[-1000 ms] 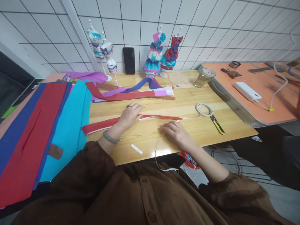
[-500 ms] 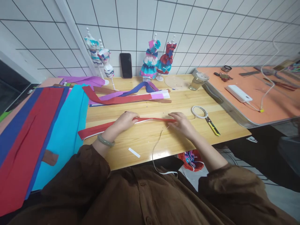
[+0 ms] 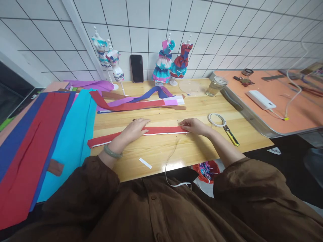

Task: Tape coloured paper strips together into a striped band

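Note:
A red fabric-like strip (image 3: 164,130) with a white band along its near edge lies across the wooden table in front of me. My left hand (image 3: 133,130) rests over its middle, fingers stretched out and the thumb touching the strip. At the right end, my right hand (image 3: 195,127) pinches the strip between thumb and fingers. A thin pale tape (image 3: 166,168) hangs from near that end over the table's front edge to my lap. Nearer me lies a small white slip (image 3: 145,163).
A tape roll (image 3: 217,120) and a yellow-black cutter (image 3: 231,135) lie to the right. Coloured strips (image 3: 141,106) and small dressed mannequins (image 3: 163,64) stand behind, beside a phone (image 3: 136,69) and a lidded glass (image 3: 216,86). Wide cyan sheets (image 3: 73,134) cover the left.
The red strip's right part, narrow and edge-on before, now lies flat with its face showing. My left fingers have straightened out. My right hand has turned slightly and now pinches the end.

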Demonstrator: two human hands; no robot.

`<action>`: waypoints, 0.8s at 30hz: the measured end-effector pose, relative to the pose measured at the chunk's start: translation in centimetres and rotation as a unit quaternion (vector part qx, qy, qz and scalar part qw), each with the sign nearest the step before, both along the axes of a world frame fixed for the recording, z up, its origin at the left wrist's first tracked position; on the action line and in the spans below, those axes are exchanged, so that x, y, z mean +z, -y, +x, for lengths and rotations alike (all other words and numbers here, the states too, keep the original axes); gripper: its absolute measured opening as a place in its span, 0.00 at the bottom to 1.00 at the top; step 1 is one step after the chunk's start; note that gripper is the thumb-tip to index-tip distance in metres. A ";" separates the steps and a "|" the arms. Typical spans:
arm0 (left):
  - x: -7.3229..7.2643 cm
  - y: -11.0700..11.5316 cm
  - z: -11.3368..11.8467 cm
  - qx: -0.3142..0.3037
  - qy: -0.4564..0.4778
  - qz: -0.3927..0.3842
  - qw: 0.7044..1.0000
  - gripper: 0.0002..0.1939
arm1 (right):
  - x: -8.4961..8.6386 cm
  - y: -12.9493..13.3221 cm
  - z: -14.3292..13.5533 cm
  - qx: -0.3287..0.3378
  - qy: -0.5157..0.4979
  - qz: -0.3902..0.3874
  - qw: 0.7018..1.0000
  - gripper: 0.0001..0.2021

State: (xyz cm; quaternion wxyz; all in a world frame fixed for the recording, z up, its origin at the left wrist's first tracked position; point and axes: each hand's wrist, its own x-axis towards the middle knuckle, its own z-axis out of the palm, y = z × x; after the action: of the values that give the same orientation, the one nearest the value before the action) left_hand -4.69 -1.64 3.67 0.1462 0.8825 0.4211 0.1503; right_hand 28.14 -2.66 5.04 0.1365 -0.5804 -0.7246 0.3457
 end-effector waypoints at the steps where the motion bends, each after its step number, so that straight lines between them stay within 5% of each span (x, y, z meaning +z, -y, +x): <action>1: 0.1 0.5 0.2 -0.006 -0.008 0.046 0.999 0.21 | -0.2 0.0 -0.1 0.000 0.016 0.014 1.000 0.13; 4: -0.1 2.3 1.1 -0.080 -0.015 0.136 0.987 0.19 | -0.4 0.1 -0.3 0.009 0.055 0.044 0.997 0.12; 7: -1.2 3.4 1.8 -0.161 -0.035 0.142 0.976 0.21 | -0.3 0.4 -0.5 0.020 0.077 0.107 0.991 0.12; 12: -2.5 3.6 1.6 -0.147 -0.091 0.098 0.980 0.27 | 0.7 3.3 -0.8 0.004 0.043 0.312 0.949 0.15; 16: -2.4 3.6 1.4 -0.150 -0.098 0.090 0.980 0.27 | 1.5 7.9 -0.5 -0.072 -0.013 0.361 0.930 0.13; 19: -2.3 3.6 1.5 -0.150 -0.107 0.092 0.979 0.27 | 1.7 11.8 -0.3 -0.187 -0.056 0.288 0.937 0.12; 21: -2.3 3.5 1.6 -0.149 -0.112 0.094 0.978 0.28 | 1.5 14.4 -0.9 -0.220 -0.090 0.134 0.962 0.15; 24: -2.6 3.5 1.6 -0.147 -0.113 0.098 0.978 0.28 | 0.4 17.6 -2.9 -0.116 -0.105 -0.137 0.978 0.22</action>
State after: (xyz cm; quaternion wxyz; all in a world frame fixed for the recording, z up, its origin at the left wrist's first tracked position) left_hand -3.10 -5.15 1.12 0.0314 0.9561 0.2834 0.0670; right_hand 25.22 -20.28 5.46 0.1699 -0.6343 -0.5794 0.4827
